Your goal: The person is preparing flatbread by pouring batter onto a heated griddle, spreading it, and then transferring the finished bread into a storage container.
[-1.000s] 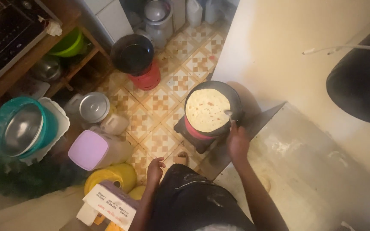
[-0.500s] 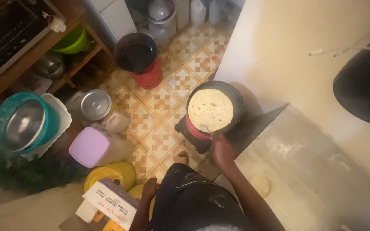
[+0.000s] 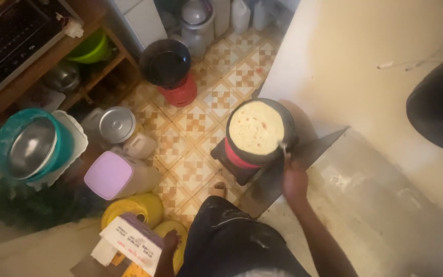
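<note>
Right hand point(image 3: 294, 180) is closed on a thin utensil point(image 3: 284, 148) at the flatbread point(image 3: 256, 127) pan's point(image 3: 289, 120) rim; left hand point(image 3: 170, 240) rests, seemingly loosely curled, beside a yellow container point(image 3: 129, 208).

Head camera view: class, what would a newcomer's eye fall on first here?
The pale round flatbread in a dark round pan at centre, with the right hand holding a small utensil at its rim. Next, the teal plastic basin at left, and the left hand low beside yellow containers.

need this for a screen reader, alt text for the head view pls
Seen from above, the right hand holds a utensil at the rim of a dark pan with a flatbread on a small floor stove; the left hand rests near yellow containers.
</note>
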